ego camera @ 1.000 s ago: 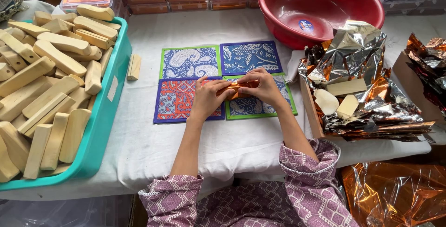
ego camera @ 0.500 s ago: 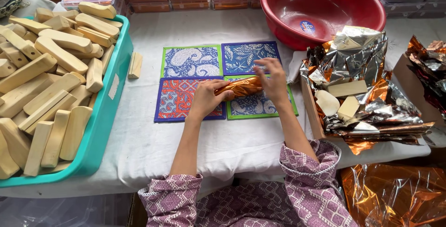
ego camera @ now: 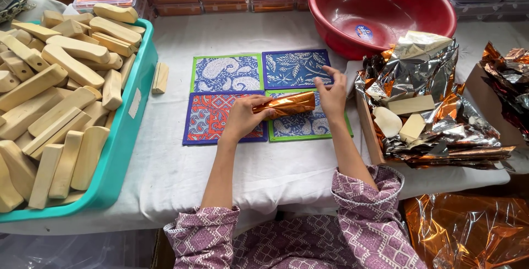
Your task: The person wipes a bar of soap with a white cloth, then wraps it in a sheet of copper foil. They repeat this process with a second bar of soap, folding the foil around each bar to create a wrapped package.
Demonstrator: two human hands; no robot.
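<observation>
My left hand (ego camera: 243,116) grips one end of a long block wrapped in shiny copper foil (ego camera: 287,104), held just above four patterned cloth mats (ego camera: 226,74) on the white-covered table. My right hand (ego camera: 332,94) is at the block's other end, fingers spread and raised, its palm side close to the foil. Whether it touches the foil I cannot tell.
A teal tray (ego camera: 128,131) piled with several bare wooden blocks fills the left. One loose block (ego camera: 160,77) lies beside it. A red basin (ego camera: 380,10) stands at the back right. A box of crumpled foil sheets (ego camera: 424,104) with wooden pieces sits right.
Both hands were closed over the foil-wrapped block. My right hand has slid to its right end and opened, baring the wrapped length; the left keeps its hold.
</observation>
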